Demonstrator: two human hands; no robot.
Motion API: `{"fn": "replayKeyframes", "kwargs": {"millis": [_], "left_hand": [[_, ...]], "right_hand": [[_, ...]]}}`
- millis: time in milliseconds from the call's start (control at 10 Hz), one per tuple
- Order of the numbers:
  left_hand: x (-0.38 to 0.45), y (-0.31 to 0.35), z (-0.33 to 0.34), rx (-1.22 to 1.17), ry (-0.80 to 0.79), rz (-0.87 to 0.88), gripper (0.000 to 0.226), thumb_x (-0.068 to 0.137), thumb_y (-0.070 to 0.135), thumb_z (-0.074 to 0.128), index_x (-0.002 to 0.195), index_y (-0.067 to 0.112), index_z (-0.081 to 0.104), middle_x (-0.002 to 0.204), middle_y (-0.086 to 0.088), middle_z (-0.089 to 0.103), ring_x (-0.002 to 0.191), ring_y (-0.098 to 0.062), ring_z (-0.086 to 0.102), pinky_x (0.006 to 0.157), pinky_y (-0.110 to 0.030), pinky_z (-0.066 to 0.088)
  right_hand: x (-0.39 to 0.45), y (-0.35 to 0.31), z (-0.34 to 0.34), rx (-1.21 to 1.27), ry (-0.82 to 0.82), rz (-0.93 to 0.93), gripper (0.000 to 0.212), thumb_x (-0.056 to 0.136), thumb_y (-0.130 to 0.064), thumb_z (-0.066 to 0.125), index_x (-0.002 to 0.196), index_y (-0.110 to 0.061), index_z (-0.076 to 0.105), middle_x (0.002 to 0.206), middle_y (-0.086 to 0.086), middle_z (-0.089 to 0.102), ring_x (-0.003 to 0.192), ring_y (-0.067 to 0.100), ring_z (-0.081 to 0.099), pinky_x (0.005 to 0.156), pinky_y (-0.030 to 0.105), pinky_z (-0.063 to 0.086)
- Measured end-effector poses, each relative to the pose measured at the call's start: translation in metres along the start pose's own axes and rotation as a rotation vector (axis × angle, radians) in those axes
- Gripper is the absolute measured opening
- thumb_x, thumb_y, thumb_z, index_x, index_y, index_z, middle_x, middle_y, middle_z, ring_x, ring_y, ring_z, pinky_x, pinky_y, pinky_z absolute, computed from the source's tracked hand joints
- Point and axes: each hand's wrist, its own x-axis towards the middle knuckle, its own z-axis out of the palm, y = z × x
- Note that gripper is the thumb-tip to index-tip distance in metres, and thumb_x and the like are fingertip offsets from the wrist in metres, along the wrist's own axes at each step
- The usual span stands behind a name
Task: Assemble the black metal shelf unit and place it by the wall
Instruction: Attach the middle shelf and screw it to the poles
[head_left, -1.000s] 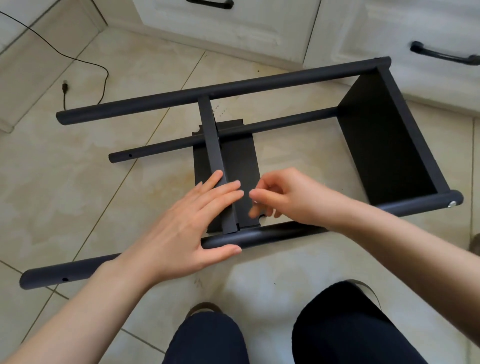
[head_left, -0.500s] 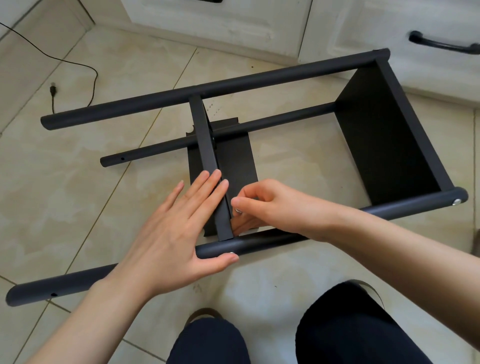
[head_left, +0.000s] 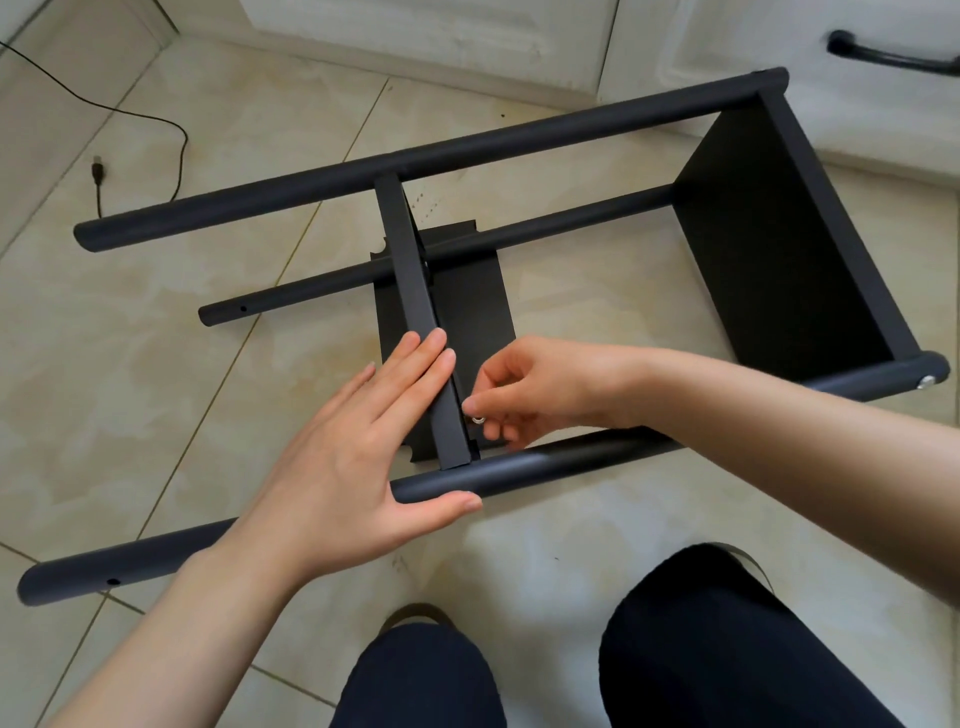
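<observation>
Since last frame my right hand (head_left: 540, 389) closed in on the middle shelf (head_left: 415, 291) | shelf unit (head_left: 519, 140) lies sideways under both hands | left hand (head_left: 363, 441) flat, steadying shelf edge | right fingertips pinch small silver screw (head_left: 477, 419) just right of it: seat squarely, thread gently.

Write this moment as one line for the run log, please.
stage: fixing middle shelf panel | left hand: flat, pressing panel | right hand: pinching small silver screw at near pole | frame: lying on floor
</observation>
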Motion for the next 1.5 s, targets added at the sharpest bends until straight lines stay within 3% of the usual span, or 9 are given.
{"fn": "replayKeyframes", "kwargs": {"millis": [100,200,300,600,900,1100,1200,1500], "left_hand": [[0.000,0.000,0.000,-0.025,0.008,-0.005,0.102,0.082,0.077,0.053,0.161,0.022,0.019,0.169,0.013,0.010,0.155,-0.008,0.008,0.121,-0.043,0.026],[0.000,0.001,0.000,-0.025,0.008,-0.009,0.103,0.081,0.075,0.054,0.161,0.021,0.020,0.169,0.013,0.010,0.155,-0.007,0.008,0.120,-0.042,0.027],[0.000,0.001,0.000,-0.020,0.006,-0.013,0.103,0.080,0.075,0.055,0.161,0.021,0.021,0.169,0.013,0.011,0.155,-0.006,0.008,0.119,-0.039,0.026],[0.000,0.001,0.000,-0.022,0.003,-0.016,0.103,0.079,0.074,0.056,0.161,0.021,0.021,0.169,0.013,0.010,0.155,-0.006,0.008,0.118,-0.039,0.027],[0.000,0.002,-0.001,-0.031,0.010,-0.015,0.102,0.079,0.073,0.057,0.160,0.021,0.022,0.168,0.013,0.012,0.155,-0.007,0.009,0.118,-0.039,0.027],[0.000,0.003,-0.001,-0.022,0.006,-0.015,0.103,0.079,0.073,0.056,0.160,0.021,0.022,0.168,0.013,0.012,0.155,-0.007,0.008,0.119,-0.039,0.027],[0.000,0.003,-0.001,-0.009,0.004,-0.013,0.103,0.079,0.074,0.055,0.161,0.021,0.021,0.168,0.012,0.012,0.155,-0.006,0.008,0.119,-0.039,0.027],[0.000,0.003,-0.001,-0.020,0.008,-0.013,0.103,0.079,0.073,0.056,0.160,0.020,0.022,0.169,0.012,0.012,0.155,-0.007,0.009,0.118,-0.043,0.030]], "right_hand": [[0.004,0.001,-0.008,0.099,-0.112,0.039,0.006,0.095,-0.010,0.063,0.092,-0.006,0.067,0.082,0.007,0.072,0.068,0.010,0.066,0.073,0.023,0.058],[0.009,0.002,-0.010,0.110,-0.181,0.062,0.004,0.091,-0.005,0.066,0.095,-0.006,0.069,0.083,0.008,0.074,0.069,0.011,0.067,0.071,0.021,0.058],[0.014,0.004,-0.004,0.098,-0.207,0.044,0.014,0.092,-0.005,0.065,0.079,-0.009,0.070,0.072,0.004,0.071,0.066,0.011,0.067,0.066,0.020,0.056],[0.020,0.008,0.003,0.099,-0.251,0.078,0.036,0.092,-0.001,0.061,0.060,-0.016,0.070,0.064,0.001,0.065,0.056,0.008,0.059,0.060,0.017,0.052],[0.022,0.005,0.000,0.094,-0.300,0.163,0.009,0.096,-0.010,0.059,0.095,-0.003,0.064,0.075,0.004,0.062,0.060,0.006,0.063,0.061,0.017,0.053],[0.023,0.005,-0.003,0.149,-0.307,0.183,0.023,0.095,-0.007,0.059,0.075,-0.008,0.068,0.067,0.000,0.067,0.056,0.006,0.063,0.057,0.016,0.052],[0.025,0.006,-0.001,0.094,-0.312,0.190,0.032,0.094,-0.008,0.061,0.064,-0.012,0.070,0.064,0.000,0.067,0.059,0.008,0.064,0.063,0.020,0.053],[0.027,0.007,-0.002,0.103,-0.344,0.241,0.026,0.094,-0.012,0.061,0.069,-0.011,0.070,0.067,0.001,0.068,0.062,0.010,0.065,0.070,0.024,0.052]]}}
